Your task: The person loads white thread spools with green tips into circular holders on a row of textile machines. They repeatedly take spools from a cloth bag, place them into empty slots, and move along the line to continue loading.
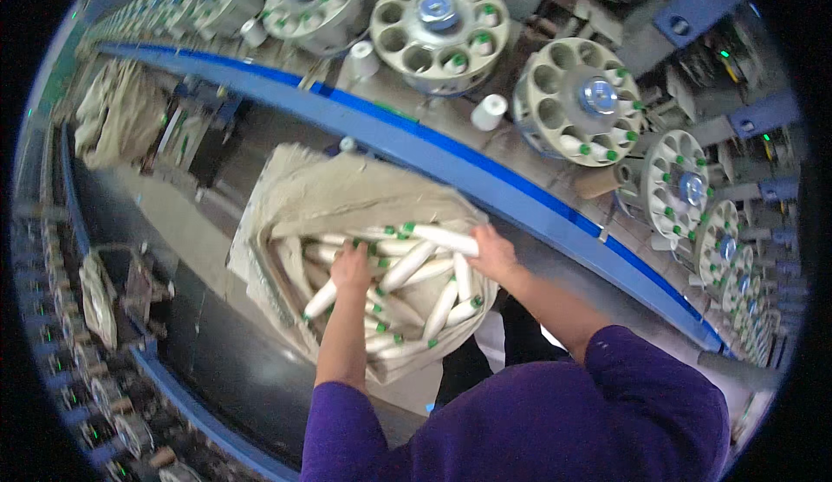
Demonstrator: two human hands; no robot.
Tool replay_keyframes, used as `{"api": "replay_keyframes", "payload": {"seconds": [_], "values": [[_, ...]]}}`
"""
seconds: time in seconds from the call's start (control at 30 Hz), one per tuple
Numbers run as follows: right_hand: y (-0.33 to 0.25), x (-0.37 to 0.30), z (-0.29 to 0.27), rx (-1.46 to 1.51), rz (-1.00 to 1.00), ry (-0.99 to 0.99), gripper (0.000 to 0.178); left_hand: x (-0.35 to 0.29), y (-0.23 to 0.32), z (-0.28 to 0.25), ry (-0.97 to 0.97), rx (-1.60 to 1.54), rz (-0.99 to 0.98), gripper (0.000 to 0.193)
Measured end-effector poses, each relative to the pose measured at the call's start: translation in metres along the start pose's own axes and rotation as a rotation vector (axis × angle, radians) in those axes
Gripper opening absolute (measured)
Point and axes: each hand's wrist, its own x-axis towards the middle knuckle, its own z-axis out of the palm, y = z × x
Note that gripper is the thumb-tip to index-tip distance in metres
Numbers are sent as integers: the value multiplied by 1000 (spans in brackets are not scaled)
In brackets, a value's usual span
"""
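A large beige cloth sack (347,183) gapes wide in front of me, holding many white yarn bobbins (409,265) with green tips, lying crosswise over one another. My right hand (492,255), at the sack's right rim, is closed round the thick end of a yarn bobbin (446,239); its green tip points left. My left hand (350,269) reaches down inside the sack with bent fingers, closed on a bobbin there. Its fingertips are partly hidden among the load. Another bobbin (321,298) sticks out beside the left wrist.
Beyond the sack runs a machine's blue rail (416,140). Round bobbin magazines (440,31) line it, some slots filled. A white cone (490,113) and a brown tube (602,181) stand behind the rail. Another cloth sack (121,113) sits far left; a second machine (113,395) borders the left.
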Motion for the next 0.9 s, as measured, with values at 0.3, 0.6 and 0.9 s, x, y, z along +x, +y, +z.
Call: {"api": "replay_keyframes", "payload": {"seconds": [0.3,0.6,0.9], "values": [[6,-27,-26,1023,264,-415,58,-38,-17,-77,157,-1222,-113,40],[-43,-66,-95,829,18,-602,55,-86,50,-134,-427,-2343,-329,33],[-5,-8,-238,1527,59,-937,44,19,166,-245,-385,-2006,627,37]]}}
